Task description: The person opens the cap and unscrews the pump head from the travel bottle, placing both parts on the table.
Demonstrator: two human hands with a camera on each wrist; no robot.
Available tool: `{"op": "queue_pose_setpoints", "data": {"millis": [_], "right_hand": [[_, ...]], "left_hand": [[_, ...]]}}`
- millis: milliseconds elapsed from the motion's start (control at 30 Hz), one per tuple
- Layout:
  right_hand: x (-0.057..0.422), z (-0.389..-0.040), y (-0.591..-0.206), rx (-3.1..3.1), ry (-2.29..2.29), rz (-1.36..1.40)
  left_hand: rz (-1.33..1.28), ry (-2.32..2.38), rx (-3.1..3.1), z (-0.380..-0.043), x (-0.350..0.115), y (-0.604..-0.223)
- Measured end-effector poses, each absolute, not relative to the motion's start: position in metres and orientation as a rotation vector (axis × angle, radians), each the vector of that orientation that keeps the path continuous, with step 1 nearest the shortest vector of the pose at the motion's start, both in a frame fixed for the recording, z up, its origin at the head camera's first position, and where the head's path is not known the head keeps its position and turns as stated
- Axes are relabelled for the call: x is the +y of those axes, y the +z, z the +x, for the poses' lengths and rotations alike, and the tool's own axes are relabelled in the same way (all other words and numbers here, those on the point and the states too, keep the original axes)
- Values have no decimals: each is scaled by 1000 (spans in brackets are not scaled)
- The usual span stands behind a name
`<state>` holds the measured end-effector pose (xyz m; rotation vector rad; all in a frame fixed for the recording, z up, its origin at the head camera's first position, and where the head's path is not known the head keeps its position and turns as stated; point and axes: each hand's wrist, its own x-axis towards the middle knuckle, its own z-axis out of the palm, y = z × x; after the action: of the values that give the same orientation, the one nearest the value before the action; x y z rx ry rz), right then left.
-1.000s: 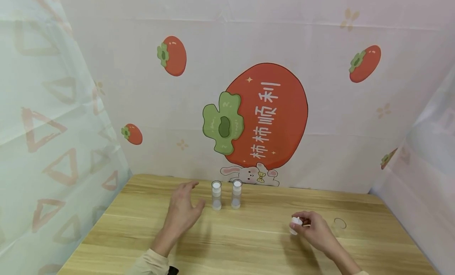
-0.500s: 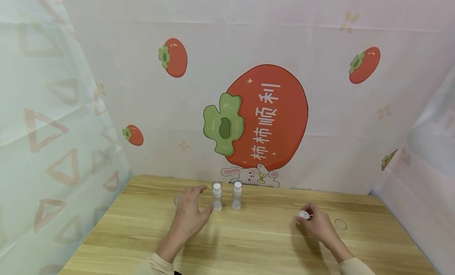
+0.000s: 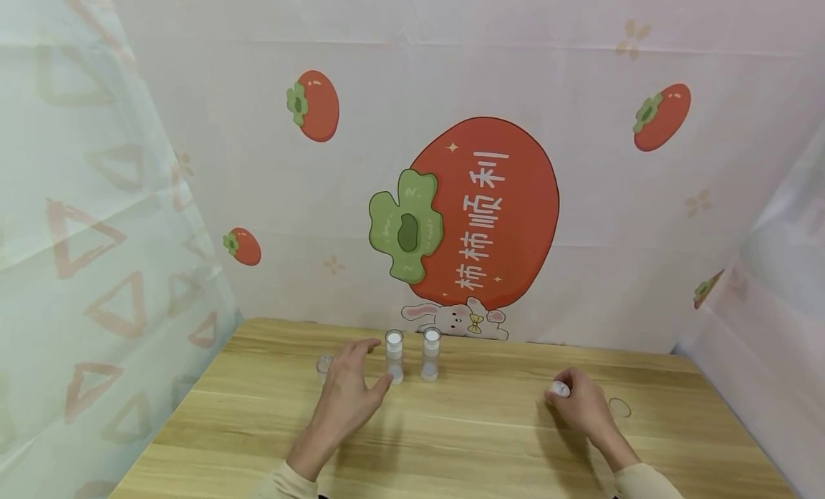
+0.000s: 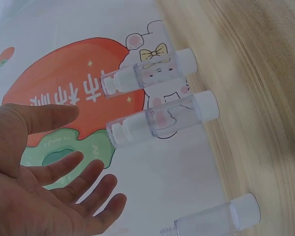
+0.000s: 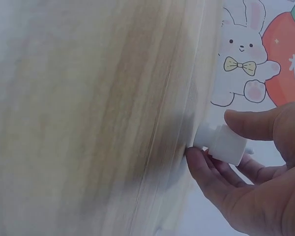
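Observation:
Two clear pump bottles with white bases and capped white tops stand upright near the back of the table: a left bottle (image 3: 394, 357) and a right bottle (image 3: 430, 354). My left hand (image 3: 348, 391) is spread just left of the left bottle; the left wrist view shows a gap between its fingers and that bottle (image 4: 162, 120). Partly behind this hand is a third clear bottle (image 4: 206, 220), its threaded neck uncapped. At the right, my right hand (image 3: 583, 406) pinches a small white pump head (image 5: 228, 145) between thumb and fingers, low over the table.
A thin clear ring-like rim (image 3: 620, 407), perhaps of a transparent cap, lies right of my right hand. Behind the wooden table (image 3: 470, 442) rises a printed cloth backdrop (image 3: 599, 270), with cloth walls at both sides.
My left hand has moved right, closer to the left bottle, uncovering part of the uncapped bottle. My right hand has shifted right and slightly back, turning the pump head.

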<state>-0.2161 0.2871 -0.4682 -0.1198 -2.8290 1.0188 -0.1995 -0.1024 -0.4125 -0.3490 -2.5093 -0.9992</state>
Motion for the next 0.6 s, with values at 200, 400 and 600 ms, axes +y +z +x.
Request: {"op": "queue_pose_setpoints", "data": {"millis": [200, 400, 600], "right_hand": [[288, -210, -469, -2833, 981, -77], [291, -208, -468, -2839, 916, -62], [296, -213, -467, -2863, 880, -109]], "left_hand": [[-356, -995, -2509, -198, -102, -412], [-356, -994, -2507, -197, -104, -412], [-359, -1008, -2517, -196, -104, -411]]}}
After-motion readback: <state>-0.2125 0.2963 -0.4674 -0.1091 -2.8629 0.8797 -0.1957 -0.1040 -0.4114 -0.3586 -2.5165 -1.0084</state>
